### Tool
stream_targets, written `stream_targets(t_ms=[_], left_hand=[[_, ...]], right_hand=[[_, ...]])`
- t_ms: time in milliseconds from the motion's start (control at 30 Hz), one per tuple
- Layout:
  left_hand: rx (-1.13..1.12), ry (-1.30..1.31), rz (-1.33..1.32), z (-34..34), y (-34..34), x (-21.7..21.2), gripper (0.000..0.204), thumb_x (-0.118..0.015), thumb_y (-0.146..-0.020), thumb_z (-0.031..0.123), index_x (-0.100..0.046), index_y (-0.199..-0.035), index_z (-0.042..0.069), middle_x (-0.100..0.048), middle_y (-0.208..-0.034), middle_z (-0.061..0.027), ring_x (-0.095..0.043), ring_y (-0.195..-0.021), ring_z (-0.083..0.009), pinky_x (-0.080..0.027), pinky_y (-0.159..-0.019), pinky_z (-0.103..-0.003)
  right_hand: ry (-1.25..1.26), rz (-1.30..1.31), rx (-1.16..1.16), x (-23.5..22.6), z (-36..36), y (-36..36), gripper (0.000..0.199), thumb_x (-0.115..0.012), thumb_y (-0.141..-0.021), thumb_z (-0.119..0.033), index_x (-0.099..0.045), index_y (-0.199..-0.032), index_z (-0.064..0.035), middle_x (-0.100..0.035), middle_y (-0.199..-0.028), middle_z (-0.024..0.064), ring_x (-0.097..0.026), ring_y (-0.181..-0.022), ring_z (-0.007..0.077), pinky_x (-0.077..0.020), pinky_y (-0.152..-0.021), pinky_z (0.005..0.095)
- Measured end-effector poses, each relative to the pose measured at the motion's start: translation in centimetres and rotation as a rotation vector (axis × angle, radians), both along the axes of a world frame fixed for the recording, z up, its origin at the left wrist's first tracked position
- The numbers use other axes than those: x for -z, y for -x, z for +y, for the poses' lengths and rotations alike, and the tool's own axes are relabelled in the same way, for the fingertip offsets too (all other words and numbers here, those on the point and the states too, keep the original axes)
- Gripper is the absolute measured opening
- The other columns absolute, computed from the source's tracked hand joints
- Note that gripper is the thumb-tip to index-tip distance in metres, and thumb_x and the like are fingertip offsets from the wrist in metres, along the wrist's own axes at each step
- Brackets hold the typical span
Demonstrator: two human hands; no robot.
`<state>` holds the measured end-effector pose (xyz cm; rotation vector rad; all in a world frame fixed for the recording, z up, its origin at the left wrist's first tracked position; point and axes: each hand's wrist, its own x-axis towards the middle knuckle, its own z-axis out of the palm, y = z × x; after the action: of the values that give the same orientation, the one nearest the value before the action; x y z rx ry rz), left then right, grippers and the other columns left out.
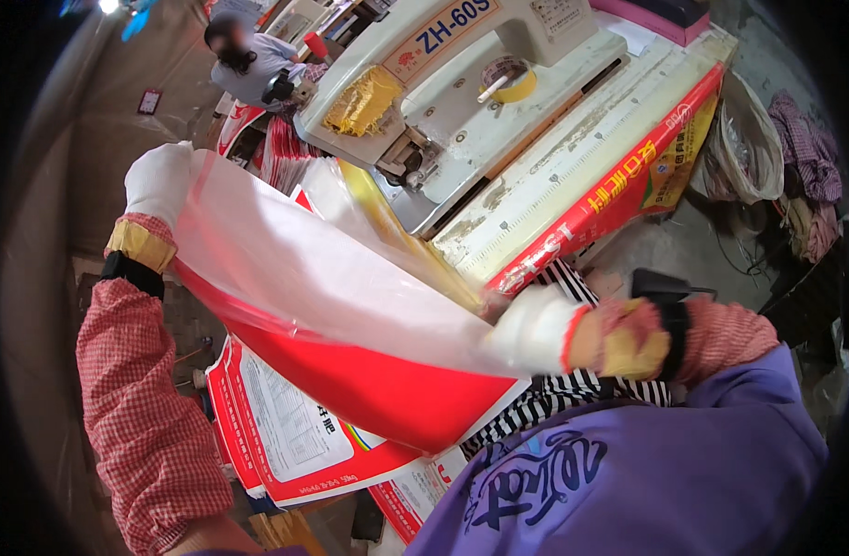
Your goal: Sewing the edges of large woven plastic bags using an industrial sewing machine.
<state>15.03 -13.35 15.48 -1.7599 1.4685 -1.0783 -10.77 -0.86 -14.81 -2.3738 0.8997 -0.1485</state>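
A red bag (369, 385) with a clear plastic liner (304, 250) stretches between my two hands in front of a sewing machine (462, 46). My left hand (158, 183), in a white glove, is closed on the far left corner of the bag's mouth. At the right end of the mouth, my right hand (538, 332) is closed on the other corner; its white glove is slightly blurred and its fingertips are partly hidden. The mouth edge runs slanting down from left to right. The machine's needle area (411, 162) lies just beyond the bag.
Printed red and white bags (299, 435) lie stacked below. A worn white table edge (573, 176) with a red printed strip (619, 185) runs to the right. Yellow tape (513, 83) rests on the machine bed. Another person (258, 69) is at the back left. A pale sack (744, 139) stands at right.
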Motion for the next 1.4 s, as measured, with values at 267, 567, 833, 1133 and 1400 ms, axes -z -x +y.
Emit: stream_targets(t_ms=[267,567,833,1133,1400], left_hand=[[0.018,-0.05,0.011,-1.4,0.2,1.7,0.031,-0.039,-0.09,0.025,-0.064,-0.094,0.008,-0.064,-0.096,-0.0136,-0.06,-0.091,-0.0314,-0.048,-0.078,-0.04],[0.073,-0.072,0.001,-1.8,1.1,3.1,0.032,-0.039,-0.089,0.026,-0.065,-0.093,0.008,-0.064,-0.095,-0.0134,-0.06,-0.09,-0.0315,-0.048,-0.078,-0.04],[0.157,-0.108,0.128,-2.8,-0.3,3.0,0.026,-0.044,-0.085,0.024,-0.063,-0.088,0.007,-0.064,-0.089,-0.0138,-0.059,-0.089,-0.0321,-0.046,-0.073,-0.041],[0.232,0.228,0.347,-9.8,-2.0,14.7,0.018,-0.05,-0.08,0.018,-0.064,-0.085,0.007,-0.065,-0.084,-0.0149,-0.064,-0.078,-0.0337,-0.051,-0.07,-0.04],[0.558,-0.132,0.466,-6.5,-6.2,30.8,0.013,-0.048,-0.081,0.015,-0.056,-0.087,0.009,-0.06,-0.078,-0.0088,-0.061,-0.064,-0.0252,-0.048,-0.053,-0.037]], right_hand=[[0.0,0.017,0.156,-4.7,-3.8,2.4,0.052,-0.06,-0.077,-0.037,-0.05,-0.119,-0.0078,-0.065,-0.079,0.012,-0.063,-0.073,0.032,-0.0498,-0.061,0.043],[-0.65,-1.002,0.233,-2.3,-1.8,-4.0,0.058,-0.059,-0.079,-0.014,-0.037,-0.132,-0.0057,-0.063,-0.078,0.0122,-0.061,-0.066,0.0149,-0.0484,-0.057,0.029],[-0.424,-0.325,0.083,-2.8,-4.8,-5.1,0.03,-0.058,-0.075,-0.034,-0.062,-0.086,-0.0064,-0.064,-0.082,0.014,-0.061,-0.079,0.0313,-0.0472,-0.07,0.0408],[0.122,-0.583,0.274,-1.6,0.0,-10.7,0.027,-0.051,-0.08,-0.017,-0.052,-0.106,-0.009,-0.058,-0.077,0.014,-0.058,-0.072,0.0321,-0.0457,-0.059,0.0417],[-0.961,-0.534,0.484,4.2,0.8,4.2,0.019,-0.053,-0.084,-0.007,-0.062,-0.101,-0.0075,-0.065,-0.083,0.0081,-0.061,-0.079,0.0145,-0.0469,-0.069,0.0267]])
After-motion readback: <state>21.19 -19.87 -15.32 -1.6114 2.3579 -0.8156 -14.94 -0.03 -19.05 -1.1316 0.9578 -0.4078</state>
